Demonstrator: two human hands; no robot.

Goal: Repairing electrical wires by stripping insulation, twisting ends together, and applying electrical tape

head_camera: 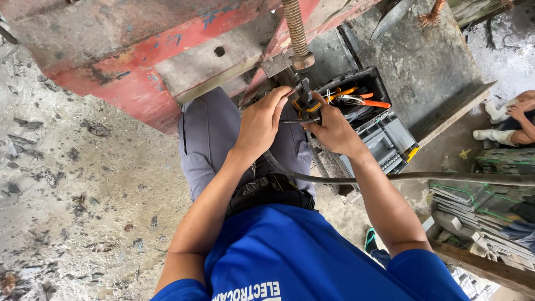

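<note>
My left hand (pixel 262 120) and my right hand (pixel 333 129) meet under a red and grey metal machine (pixel 139 56). Between them is a pair of pliers with yellow and black handles (pixel 305 103), its jaws pointing up at a metal bracket (pixel 278 66) below a threaded rod (pixel 295 28). My right hand grips the handles. The fingers of my left hand close around the end of a thick grey cable (pixel 312 177), which loops down past my lap and runs off to the right. My grey trousers (pixel 209 134) and blue shirt (pixel 290 256) fill the lower middle.
An open black and grey toolbox (pixel 384 136) with orange-handled tools stands just right of my hands. Another person's hand and white-socked feet (pixel 504 120) show at the right edge. Stacked bundles of flat slabs (pixel 485 209) lie lower right. Dusty concrete floor (pixel 83 184) spreads left.
</note>
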